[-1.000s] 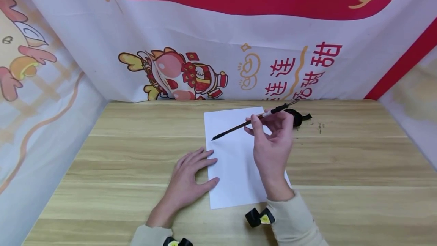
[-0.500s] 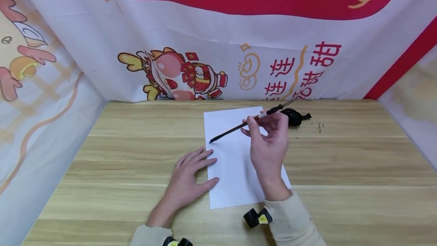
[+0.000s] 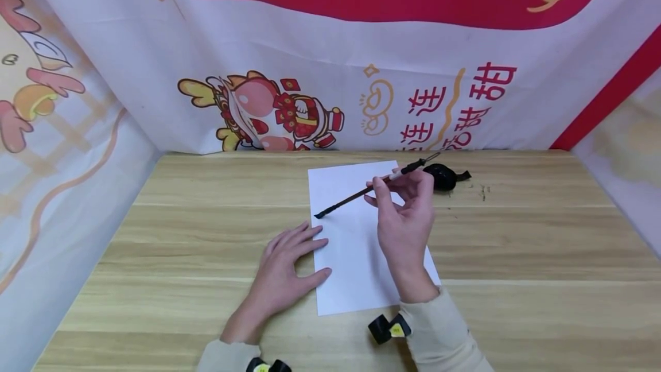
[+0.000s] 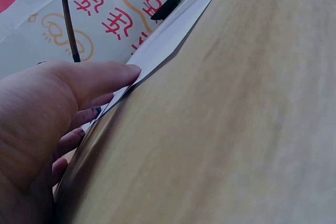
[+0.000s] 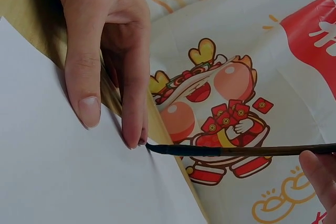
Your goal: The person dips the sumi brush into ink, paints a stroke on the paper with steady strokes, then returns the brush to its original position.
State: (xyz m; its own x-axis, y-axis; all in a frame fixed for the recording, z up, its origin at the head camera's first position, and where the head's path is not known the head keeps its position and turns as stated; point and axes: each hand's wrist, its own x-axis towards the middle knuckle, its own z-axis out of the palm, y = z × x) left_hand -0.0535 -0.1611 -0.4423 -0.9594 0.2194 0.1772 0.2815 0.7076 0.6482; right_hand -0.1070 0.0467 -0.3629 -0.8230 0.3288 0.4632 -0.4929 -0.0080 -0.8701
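Observation:
A white sheet of paper [image 3: 356, 245] lies on the wooden table [image 3: 196, 234]. My left hand [image 3: 284, 271] rests flat with straight fingers on the sheet's left edge, thumb [image 4: 100, 80] against the paper [image 4: 173, 35]. My right hand [image 3: 405, 217] is raised over the sheet and pinches a dark calligraphy brush [image 3: 361, 191] near its upper end. The brush slants down to the left, its black tip [image 3: 317, 215] at the sheet's upper left edge. In the right wrist view the brush [image 5: 236, 151] points at the left hand's fingertips [image 5: 131, 140] above the paper [image 5: 68, 182].
A small black object [image 3: 444, 177] lies on the table just right of the sheet's top corner, with small ink marks [image 3: 482, 191] beside it. Printed cloth banners [image 3: 330, 56] wall in the table at the back and both sides.
My right hand has shifted slightly left and down, bringing the brush tip lower toward the sheet's upper left edge. The left hand has stayed put.

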